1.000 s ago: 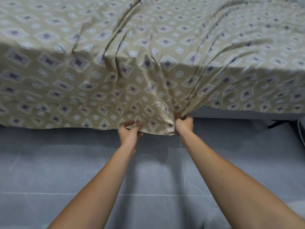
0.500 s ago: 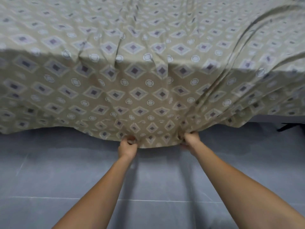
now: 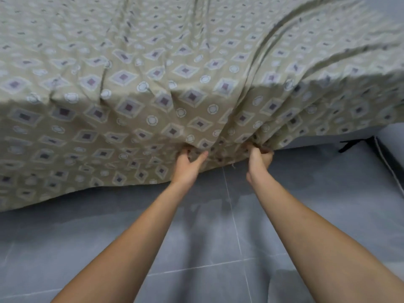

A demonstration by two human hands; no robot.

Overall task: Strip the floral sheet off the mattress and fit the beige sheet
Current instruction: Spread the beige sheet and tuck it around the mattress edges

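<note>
Covering nearly the whole upper frame: beige sheet [image 3: 153, 88], printed with pale diamonds holding dark square centres and small white rings. It lies over the top of the bed and hangs down the near side, its hem reaching close to the floor at left and lifted higher at right. Deep folds run from the upper right down to the point where the hands meet the cloth.

Floor [image 3: 306, 204]: grey tiles with thin pale grout lines, glossy, showing dim reflections of the arms.

Mattress [image 3: 393, 132]: a pale grey strip of its side shows beneath the raised hem at far right. A dark edge with light piping [image 3: 387, 162] runs diagonally at the right border; what it belongs to cannot be told.

Two bare forearms reach forward from the bottom of the frame.

Left hand [image 3: 188, 165]: fingers curled into a bunch of the hanging sheet, thumb pressed against the cloth, near the hem.

Right hand [image 3: 260, 158]: fist closed on gathered sheet at the lower edge, just beside the left hand, with tight pleats fanning upward from it.
</note>
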